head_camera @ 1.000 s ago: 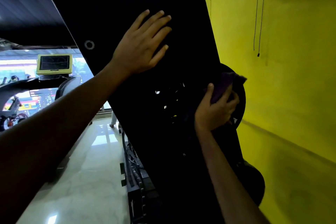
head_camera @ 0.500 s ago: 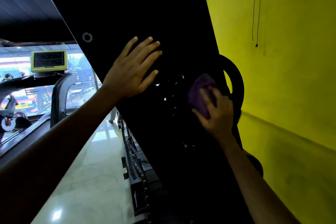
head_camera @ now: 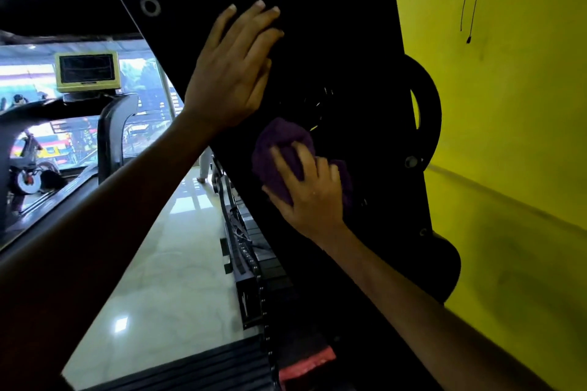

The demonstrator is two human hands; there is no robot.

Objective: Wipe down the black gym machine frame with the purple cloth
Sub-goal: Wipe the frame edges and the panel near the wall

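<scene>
Moving leftward across the panel, the right hand [head_camera: 313, 197] now presses the purple cloth [head_camera: 279, 149] on the middle of the black gym machine frame [head_camera: 333, 41]; one second ago the cloth was at the right edge, near the round black wheel [head_camera: 428, 105]. This means, in my judgement, that the wiping stroke travels from the edge toward the centre, and the lower part of the panel is probably not yet wiped. The right hand is half closed: its fingers curl over the bunched cloth and hold it against the dark surface. The left hand [head_camera: 232, 73] is fully open, with straight fingers lying flat on the frame just above the cloth, and it holds nothing; it has shifted a little between the frames. Behind the frame stands the yellow wall [head_camera: 508, 136], and a small screen [head_camera: 87, 71] shows far to the left.
</scene>
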